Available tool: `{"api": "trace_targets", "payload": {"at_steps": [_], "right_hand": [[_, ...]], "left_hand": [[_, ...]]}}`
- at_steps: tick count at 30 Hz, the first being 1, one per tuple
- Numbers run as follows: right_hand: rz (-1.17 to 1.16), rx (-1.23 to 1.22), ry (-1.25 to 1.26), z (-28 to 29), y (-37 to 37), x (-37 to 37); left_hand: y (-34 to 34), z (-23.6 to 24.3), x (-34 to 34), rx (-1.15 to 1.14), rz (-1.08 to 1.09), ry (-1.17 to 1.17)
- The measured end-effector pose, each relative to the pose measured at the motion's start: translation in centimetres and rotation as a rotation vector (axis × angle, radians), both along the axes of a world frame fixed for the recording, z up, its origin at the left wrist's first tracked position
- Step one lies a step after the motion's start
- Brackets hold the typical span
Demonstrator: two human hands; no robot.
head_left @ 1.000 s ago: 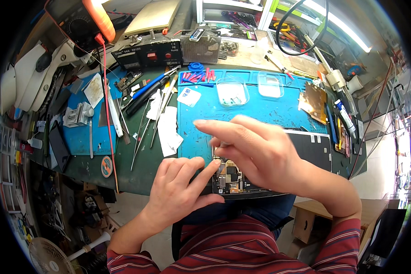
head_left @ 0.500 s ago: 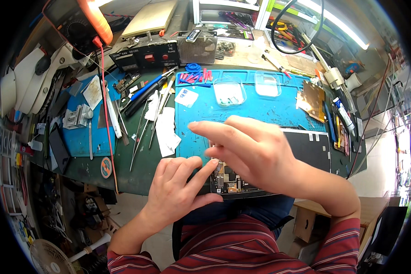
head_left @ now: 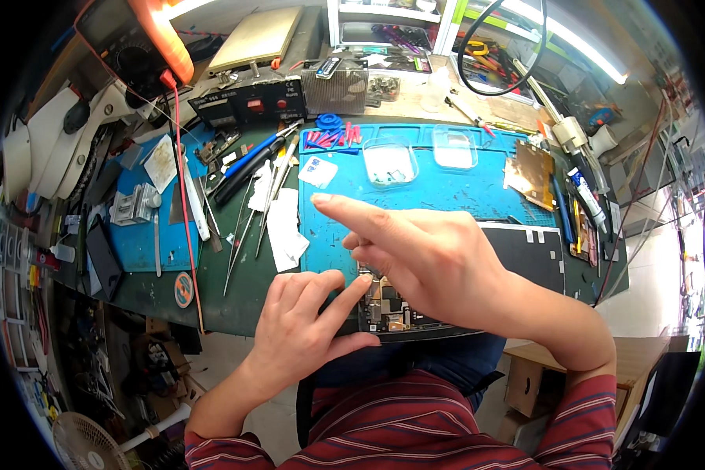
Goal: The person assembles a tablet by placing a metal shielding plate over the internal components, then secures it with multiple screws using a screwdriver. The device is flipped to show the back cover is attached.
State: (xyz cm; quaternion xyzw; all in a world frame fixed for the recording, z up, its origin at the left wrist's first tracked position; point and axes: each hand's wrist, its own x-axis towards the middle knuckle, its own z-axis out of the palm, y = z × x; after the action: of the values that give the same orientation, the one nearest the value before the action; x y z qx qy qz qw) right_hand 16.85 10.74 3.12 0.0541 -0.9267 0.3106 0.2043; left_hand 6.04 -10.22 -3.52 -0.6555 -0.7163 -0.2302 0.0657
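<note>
Clock centred on the view, 12 farthest from the wearer. Room first: pale floor [head_left: 219, 356], pale fan [head_left: 86, 445] at 8, wooden cabinet [head_left: 523, 385] at 4. Desk [head_left: 231, 305] has a dark green top, crowded with slim hand tools toward 10. Large blue mat [head_left: 454, 189] spread on it, running from 11 round to 3. Tool tray [head_left: 486, 78] past the mat at 1: yellow- and red-handled tools piled inside. Tray at 12 [head_left: 356, 31] holds purple items, jumbled, too small to sort. Right hand [head_left: 439, 262] between 3 and 4, index out toward 11, other fingers curled; its grip is hidden from above, cannot tell what, if anything, it grasps. Left hand [head_left: 301, 317] at 7, index fingertip at the circuit board's upper left, thumb by its lower left; cannot tell whether that grip is clenched or only resting. Circuit board [head_left: 386, 304], exposed, at 5, by the desk's near edge, partly under the right hand. Larger clear tub [head_left: 392, 153] on the mat at 1: small green and whitish bits. Smaller clear tub [head_left: 450, 149] toward 2, contents too faint to tell. Clear box [head_left: 384, 99] at 12: tiny metallic parts.
</note>
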Motion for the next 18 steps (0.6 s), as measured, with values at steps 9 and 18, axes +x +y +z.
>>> {"api": "trace_targets", "payload": {"at_steps": [9,18], "right_hand": [[-0.362,-0.298,0.118,0.0,7.1,0.0],[-0.373,-0.368,0.101,-2.6,8.7,-1.4]], "left_hand": [[-0.3,-0.2,0.0,-0.013,0.001,0.037],[-0.3,-0.4,0.0,0.045,-0.008,0.024]]}}
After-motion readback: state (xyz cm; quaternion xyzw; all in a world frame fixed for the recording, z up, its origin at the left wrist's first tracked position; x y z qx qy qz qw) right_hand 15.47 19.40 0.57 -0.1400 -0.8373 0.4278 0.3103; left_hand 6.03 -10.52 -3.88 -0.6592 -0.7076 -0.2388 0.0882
